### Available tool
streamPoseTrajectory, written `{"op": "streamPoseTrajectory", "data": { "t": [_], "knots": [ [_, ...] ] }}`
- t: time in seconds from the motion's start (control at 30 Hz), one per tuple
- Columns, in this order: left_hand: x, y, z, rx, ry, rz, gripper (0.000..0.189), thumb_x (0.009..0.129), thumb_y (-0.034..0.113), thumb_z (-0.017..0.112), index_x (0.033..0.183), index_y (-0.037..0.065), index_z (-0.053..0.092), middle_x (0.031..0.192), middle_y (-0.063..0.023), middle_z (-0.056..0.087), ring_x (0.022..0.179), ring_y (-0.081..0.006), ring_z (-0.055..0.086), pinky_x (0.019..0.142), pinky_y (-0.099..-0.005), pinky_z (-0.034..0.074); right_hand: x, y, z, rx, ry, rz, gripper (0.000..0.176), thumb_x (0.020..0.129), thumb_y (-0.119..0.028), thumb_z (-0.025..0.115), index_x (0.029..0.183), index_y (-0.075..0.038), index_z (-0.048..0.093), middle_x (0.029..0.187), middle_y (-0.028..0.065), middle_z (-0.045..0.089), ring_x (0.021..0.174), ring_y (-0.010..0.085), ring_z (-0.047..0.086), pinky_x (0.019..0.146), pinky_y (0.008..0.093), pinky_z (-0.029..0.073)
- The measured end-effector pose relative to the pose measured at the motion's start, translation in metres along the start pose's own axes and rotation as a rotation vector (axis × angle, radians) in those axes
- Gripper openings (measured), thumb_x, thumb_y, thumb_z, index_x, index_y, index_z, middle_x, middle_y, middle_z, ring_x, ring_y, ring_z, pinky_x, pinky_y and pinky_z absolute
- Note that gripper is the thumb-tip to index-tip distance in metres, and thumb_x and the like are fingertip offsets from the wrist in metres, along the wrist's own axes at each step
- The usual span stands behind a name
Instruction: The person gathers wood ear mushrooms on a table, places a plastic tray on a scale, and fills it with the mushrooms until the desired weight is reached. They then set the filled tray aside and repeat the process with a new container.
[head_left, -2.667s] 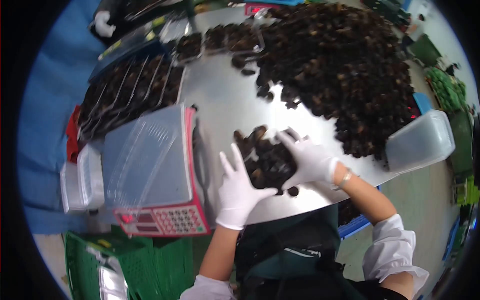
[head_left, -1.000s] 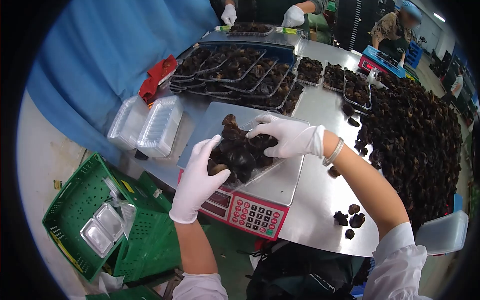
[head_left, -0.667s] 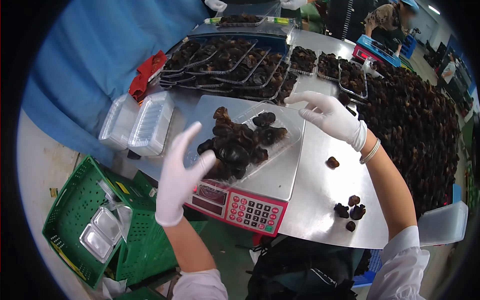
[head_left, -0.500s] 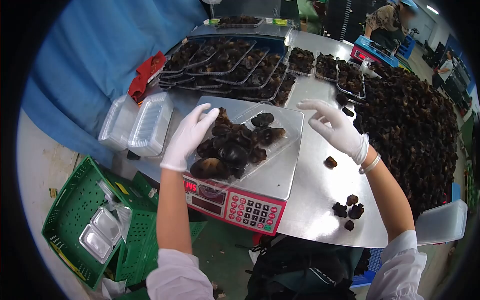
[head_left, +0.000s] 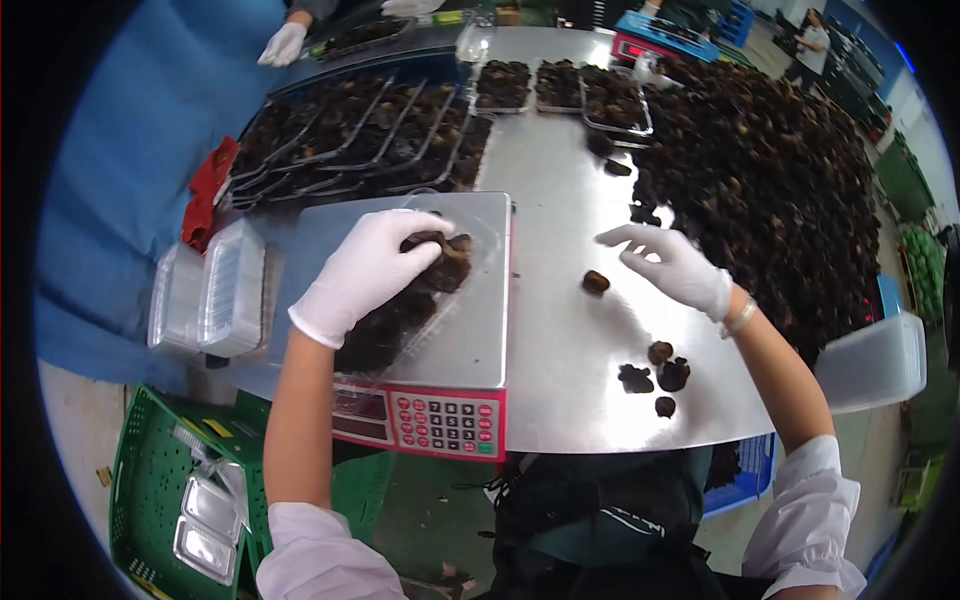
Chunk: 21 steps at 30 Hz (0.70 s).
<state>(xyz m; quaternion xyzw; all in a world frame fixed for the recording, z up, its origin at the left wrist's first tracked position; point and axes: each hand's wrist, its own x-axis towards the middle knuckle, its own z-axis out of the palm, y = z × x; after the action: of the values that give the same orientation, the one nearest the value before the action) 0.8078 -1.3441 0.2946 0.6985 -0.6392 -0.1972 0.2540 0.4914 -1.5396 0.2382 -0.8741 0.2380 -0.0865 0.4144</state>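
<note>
My left hand, in a white glove, reaches over the scale with thumb and fingers closed around a dark wood ear mushroom. Beneath it a clear plastic tray lies on the scale's plate, holding more wood ears; the hand and forearm hide part of them. My right hand, also gloved, hovers above the metal table with fingers apart and holds nothing. A single wood ear lies on the table to its left, and several small pieces lie nearer the front edge.
A big heap of wood ears covers the table's right side. Filled trays are stacked behind the scale. Nested clear trays stand at left, above a green crate. Another person's gloved hand shows at the back.
My left hand has come down onto the tray and closed on a wood ear. My right hand stays raised with its fingers apart. The view has shifted, and a co-worker's hands now appear behind.
</note>
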Motion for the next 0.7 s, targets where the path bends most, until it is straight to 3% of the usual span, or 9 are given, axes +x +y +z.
{"op": "streamPoseTrajectory", "data": {
  "t": [0.07, 0.13, 0.27, 0.3, 0.43, 0.53, 0.6, 0.63, 0.7],
  "knots": [
    [-0.007, 0.014, -0.001, -0.004, 0.140, 0.006, 0.038, 0.088, 0.007, 0.065, 0.126, 0.003, 0.065, 0.118, -0.0120, 0.070, 0.108, -0.0237, 0.067, 0.099, -0.0340, 0.049, 0.000, 0.014, 0.021, -0.118, 0.042, -0.110, 0.038, 0.094, -0.016, 0.062, 0.132, -0.009, 0.061, 0.122, 0.0128, 0.066, 0.101, 0.0256, 0.063, 0.095, 0.0366, 0.050],
    [-0.019, 0.023, -0.007, 0.258, 0.280, 0.111, 0.044, 0.086, 0.006, 0.067, 0.130, 0.004, 0.062, 0.127, -0.0137, 0.066, 0.116, -0.0263, 0.063, 0.104, -0.0360, 0.046, 0.002, 0.023, 0.032, -0.307, -0.018, -0.201, 0.041, 0.093, -0.013, 0.062, 0.134, -0.012, 0.061, 0.140, 0.0120, 0.056, 0.105, 0.0270, 0.062, 0.092, 0.0362, 0.051],
    [-0.059, 0.078, 0.010, 0.230, 0.347, 0.163, 0.046, 0.082, 0.002, 0.067, 0.128, 0.002, 0.062, 0.124, -0.0171, 0.064, 0.116, -0.0354, 0.059, 0.103, -0.0421, 0.045, 0.001, 0.064, 0.053, -0.174, -0.020, -0.265, 0.027, 0.090, -0.003, 0.062, 0.115, -0.007, 0.070, 0.114, 0.0127, 0.067, 0.096, 0.0279, 0.065, 0.088, 0.0355, 0.053],
    [-0.070, 0.090, 0.024, 0.132, 0.316, 0.168, 0.045, 0.080, 0.002, 0.068, 0.125, 0.001, 0.064, 0.122, -0.0170, 0.064, 0.114, -0.0356, 0.061, 0.100, -0.0427, 0.047, -0.012, 0.044, 0.045, -0.077, 0.007, -0.165, 0.024, 0.089, 0.002, 0.059, 0.107, -0.006, 0.072, 0.100, 0.0095, 0.069, 0.091, 0.0241, 0.065, 0.085, 0.0338, 0.053],
    [-0.097, 0.118, 0.105, -0.134, -0.050, 0.224, 0.048, 0.084, 0.017, 0.075, 0.128, 0.004, 0.063, 0.124, -0.0157, 0.063, 0.115, -0.0344, 0.060, 0.100, -0.0438, 0.047, -0.072, 0.039, 0.022, 0.028, 0.070, 0.006, 0.035, 0.085, 0.004, 0.055, 0.115, -0.006, 0.071, 0.093, 0.0069, 0.066, 0.090, 0.0188, 0.062, 0.085, 0.0319, 0.051],
    [-0.093, 0.121, 0.182, -0.269, -0.124, 0.107, 0.052, 0.085, 0.012, 0.072, 0.135, 0.004, 0.059, 0.133, -0.0166, 0.059, 0.120, -0.0354, 0.057, 0.105, -0.0413, 0.045, -0.111, 0.059, 0.016, 0.033, -0.018, 0.065, 0.050, 0.083, -0.009, 0.063, 0.133, -0.005, 0.061, 0.103, 0.0132, 0.063, 0.097, 0.0232, 0.057, 0.095, 0.0386, 0.047],
    [-0.085, 0.117, 0.225, -0.260, 0.105, 0.013, 0.057, 0.087, 0.009, 0.070, 0.141, 0.005, 0.053, 0.132, -0.0175, 0.057, 0.115, -0.0353, 0.058, 0.102, -0.0414, 0.046, -0.127, 0.041, 0.023, 0.002, -0.089, 0.114, 0.065, 0.082, -0.024, 0.071, 0.142, -0.005, 0.053, 0.121, 0.0180, 0.058, 0.111, 0.0288, 0.054, 0.103, 0.0429, 0.043],
    [-0.082, 0.114, 0.239, -0.264, 0.104, 0.012, 0.057, 0.087, 0.009, 0.070, 0.141, 0.005, 0.053, 0.132, -0.0175, 0.057, 0.115, -0.0353, 0.058, 0.102, -0.0414, 0.046, -0.135, 0.038, 0.035, -0.226, -0.041, 0.053, 0.080, 0.079, -0.041, 0.077, 0.146, -0.007, 0.049, 0.139, 0.0193, 0.050, 0.121, 0.0350, 0.049, 0.108, 0.0445, 0.039],
    [-0.074, 0.110, 0.257, -0.332, 0.154, -0.075, 0.059, 0.087, 0.007, 0.068, 0.144, 0.005, 0.049, 0.129, -0.0183, 0.057, 0.109, -0.0346, 0.060, 0.098, -0.0414, 0.048, -0.140, 0.026, 0.053, -0.440, -0.020, -0.015, 0.091, 0.076, -0.057, 0.077, 0.150, -0.014, 0.045, 0.146, 0.0186, 0.045, 0.125, 0.0422, 0.046, 0.108, 0.0488, 0.037]
  ]
}}
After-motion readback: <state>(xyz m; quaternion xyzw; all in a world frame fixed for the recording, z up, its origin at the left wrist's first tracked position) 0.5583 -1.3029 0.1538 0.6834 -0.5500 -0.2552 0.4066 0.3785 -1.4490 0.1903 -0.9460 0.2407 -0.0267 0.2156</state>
